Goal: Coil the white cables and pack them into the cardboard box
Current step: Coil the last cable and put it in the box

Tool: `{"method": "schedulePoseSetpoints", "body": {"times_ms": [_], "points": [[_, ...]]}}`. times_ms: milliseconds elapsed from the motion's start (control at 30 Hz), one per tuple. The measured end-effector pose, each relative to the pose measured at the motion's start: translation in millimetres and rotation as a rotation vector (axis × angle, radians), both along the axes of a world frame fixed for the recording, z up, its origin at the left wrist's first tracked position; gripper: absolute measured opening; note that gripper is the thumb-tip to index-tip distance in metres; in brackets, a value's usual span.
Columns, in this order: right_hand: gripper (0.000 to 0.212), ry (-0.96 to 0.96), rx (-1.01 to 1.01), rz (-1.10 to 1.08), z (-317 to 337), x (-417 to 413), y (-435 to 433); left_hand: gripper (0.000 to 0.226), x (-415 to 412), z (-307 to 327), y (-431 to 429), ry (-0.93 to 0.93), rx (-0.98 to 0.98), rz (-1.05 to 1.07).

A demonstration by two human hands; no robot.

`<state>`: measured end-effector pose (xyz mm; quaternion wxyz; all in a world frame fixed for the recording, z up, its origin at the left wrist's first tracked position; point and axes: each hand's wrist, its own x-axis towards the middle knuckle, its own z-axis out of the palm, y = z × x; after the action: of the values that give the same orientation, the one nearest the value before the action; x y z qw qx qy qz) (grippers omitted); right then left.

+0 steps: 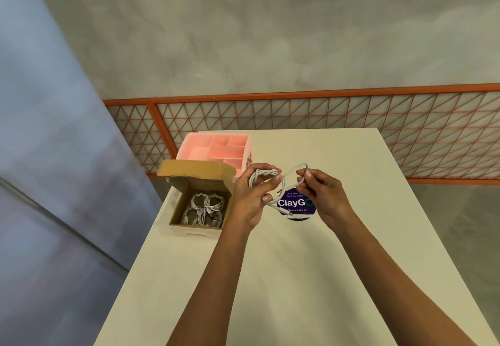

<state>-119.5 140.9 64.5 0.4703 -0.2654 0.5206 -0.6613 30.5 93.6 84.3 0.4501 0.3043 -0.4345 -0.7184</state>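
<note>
Hands coil a white cable [281, 180] above the table [338, 264], left hand [250, 196] gripping the loops, right hand [322, 194] pinching the slack; next, wrap the tail and drop it into the box [176, 214].

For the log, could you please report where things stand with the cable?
Left grip holds white cable, partly coiled; right grip pinches its loose loop. Other coiled cables already in cardboard box. Nothing in the way.
</note>
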Motion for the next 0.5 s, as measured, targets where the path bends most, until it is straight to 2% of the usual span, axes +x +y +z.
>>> {"method": "schedulePoseSetpoints", "body": {"times_ms": [267, 367, 433, 500], "points": [[0.006, -0.041, 0.072, 0.175, 5, 19, -2, 0.023, -2, -5, -3, -0.008, 0.060, -0.022], [0.008, 0.143, 0.153, 0.286, 5, 22, 0, 0.023, -2, -9, -4, -0.054, 0.045, 0.032], [0.018, 0.197, 0.181, 0.336, 3, 22, 0, 0.024, -2, -9, -4, -0.058, 0.045, 0.068], [0.030, 0.160, 0.175, 0.387, 4, 21, 0, 0.023, -2, -10, -4, -0.052, 0.053, 0.090]]}}
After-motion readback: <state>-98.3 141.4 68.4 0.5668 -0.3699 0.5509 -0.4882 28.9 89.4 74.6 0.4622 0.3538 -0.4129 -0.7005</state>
